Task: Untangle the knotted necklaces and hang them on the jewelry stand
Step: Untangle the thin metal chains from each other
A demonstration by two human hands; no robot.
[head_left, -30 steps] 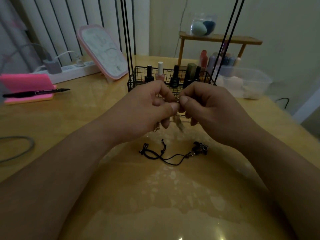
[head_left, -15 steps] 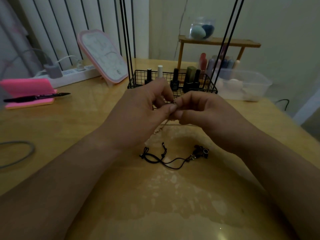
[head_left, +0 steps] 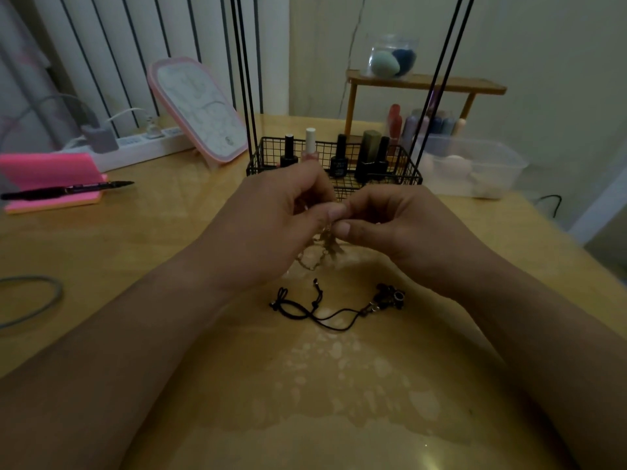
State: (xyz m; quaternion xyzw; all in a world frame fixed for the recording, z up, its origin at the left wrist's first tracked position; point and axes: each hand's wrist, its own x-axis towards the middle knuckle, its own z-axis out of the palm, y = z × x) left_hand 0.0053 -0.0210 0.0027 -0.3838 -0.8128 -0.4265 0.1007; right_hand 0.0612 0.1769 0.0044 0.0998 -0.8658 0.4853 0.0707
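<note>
Gold-toned chain necklace (head_left: 321,247), knotted, hangs in a small tangle where my left hand (head_left: 268,228) and right hand (head_left: 403,225) meet, each pinching it between thumb and curled fingers. I cannot tell whether its lowest loop touches the wooden table (head_left: 142,252). Black cord necklace (head_left: 315,308) with a dark pendant lies loose on the table just nearer me, apart from both hands. The jewelry stand (head_left: 268,157), a black wire basket holding nail polish bottles (head_left: 339,156) under thin upright rods (head_left: 242,79), stands just behind my fingers.
</note>
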